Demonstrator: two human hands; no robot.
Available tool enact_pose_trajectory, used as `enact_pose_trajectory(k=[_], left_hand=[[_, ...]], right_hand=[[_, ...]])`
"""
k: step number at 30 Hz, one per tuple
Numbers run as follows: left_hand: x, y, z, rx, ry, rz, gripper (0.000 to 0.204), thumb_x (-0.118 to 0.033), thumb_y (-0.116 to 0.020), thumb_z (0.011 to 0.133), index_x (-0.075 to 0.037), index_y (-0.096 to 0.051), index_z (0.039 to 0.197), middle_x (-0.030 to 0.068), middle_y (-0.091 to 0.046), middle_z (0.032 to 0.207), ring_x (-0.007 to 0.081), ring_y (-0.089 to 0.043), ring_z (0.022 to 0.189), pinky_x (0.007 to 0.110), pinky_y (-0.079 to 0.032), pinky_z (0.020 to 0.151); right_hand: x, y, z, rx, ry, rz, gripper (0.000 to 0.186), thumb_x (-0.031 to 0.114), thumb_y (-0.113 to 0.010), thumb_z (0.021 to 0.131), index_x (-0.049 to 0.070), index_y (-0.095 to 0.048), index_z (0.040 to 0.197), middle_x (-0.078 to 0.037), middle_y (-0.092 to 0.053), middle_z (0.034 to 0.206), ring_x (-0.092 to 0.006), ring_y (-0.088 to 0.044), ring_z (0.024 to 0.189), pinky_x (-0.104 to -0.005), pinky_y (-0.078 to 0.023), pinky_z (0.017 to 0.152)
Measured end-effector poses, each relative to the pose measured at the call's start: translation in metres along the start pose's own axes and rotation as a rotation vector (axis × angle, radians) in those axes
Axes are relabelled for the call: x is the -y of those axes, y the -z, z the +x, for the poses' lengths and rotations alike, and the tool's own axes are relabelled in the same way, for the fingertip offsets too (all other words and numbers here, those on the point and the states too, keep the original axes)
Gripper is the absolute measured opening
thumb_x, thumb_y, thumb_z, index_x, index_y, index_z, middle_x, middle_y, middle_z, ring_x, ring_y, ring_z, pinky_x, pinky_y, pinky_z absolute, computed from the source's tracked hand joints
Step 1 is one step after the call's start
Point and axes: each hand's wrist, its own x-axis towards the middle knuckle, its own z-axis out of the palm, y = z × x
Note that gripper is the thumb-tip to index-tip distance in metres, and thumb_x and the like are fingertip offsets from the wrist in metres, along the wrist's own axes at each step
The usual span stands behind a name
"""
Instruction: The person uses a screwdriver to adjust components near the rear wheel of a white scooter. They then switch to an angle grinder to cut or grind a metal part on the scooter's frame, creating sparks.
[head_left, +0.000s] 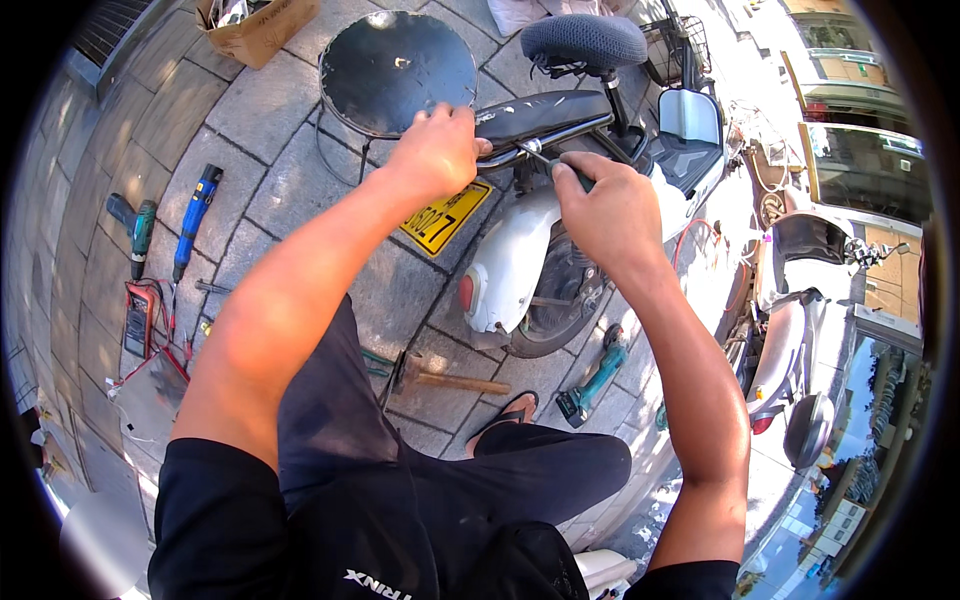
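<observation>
An electric scooter stands before me, with a long black padded seat, a metal rack tube under it and a white rear fender. My left hand is closed over the rear end of that seat, thumb near the rack; the exact grip is hidden under the fingers. In my right hand is a screwdriver with a dark handle. Its metal shaft slants up and left to the rack tube below the seat; what the tip meets is unclear. Just beyond my left fingers is a round black wire-rimmed panel.
On the paving at left lie a drill, a blue tool and a red meter. A wooden-handled hammer and a teal power tool lie near my foot. A cardboard box is far left; another scooter stands right.
</observation>
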Motion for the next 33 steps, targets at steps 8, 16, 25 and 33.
enact_pose_trajectory(k=[8,16,25,33], left_hand=[[-0.002,0.007,-0.002,0.004,0.012,-0.005,0.055,-0.035,-0.067,0.102,0.0,-0.06,0.144,0.0241,-0.061,0.14,0.0437,-0.056,0.132,0.049,-0.045,0.113],[-0.009,0.007,0.002,0.002,0.007,0.032,0.055,-0.033,-0.068,0.101,0.0,-0.06,0.144,0.0246,-0.062,0.141,0.0399,-0.057,0.134,0.045,-0.045,0.115],[-0.008,-0.002,0.013,-0.038,-0.127,0.022,0.046,-0.028,-0.07,0.101,0.005,-0.066,0.134,0.0206,-0.076,0.109,0.0284,-0.073,0.096,0.039,-0.057,0.087],[-0.008,0.005,-0.004,0.0,0.039,-0.118,0.056,-0.035,-0.073,0.101,0.004,-0.065,0.14,0.0062,-0.072,0.095,0.0107,-0.061,0.074,0.027,-0.05,0.062]], right_hand=[[0.007,0.016,0.019,0.085,0.009,-0.061,0.03,0.03,-0.064,0.095,0.011,-0.082,0.109,-0.02,-0.078,0.097,-0.0398,-0.075,0.094,-0.0471,-0.06,0.089],[0.011,0.027,0.046,0.177,-0.047,-0.172,0.028,0.022,-0.068,0.087,0.007,-0.083,0.106,-0.018,-0.08,0.1,-0.0356,-0.078,0.097,-0.043,-0.062,0.09],[0.03,0.06,0.073,0.467,0.127,-0.329,0.026,0.016,-0.067,0.088,0.013,-0.085,0.108,-0.011,-0.081,0.108,-0.0261,-0.078,0.1,-0.0429,-0.061,0.087],[-0.027,0.018,0.056,0.169,0.348,0.018,0.026,0.017,-0.069,0.087,0.011,-0.084,0.107,-0.013,-0.08,0.108,-0.0278,-0.078,0.102,-0.0424,-0.061,0.088]])
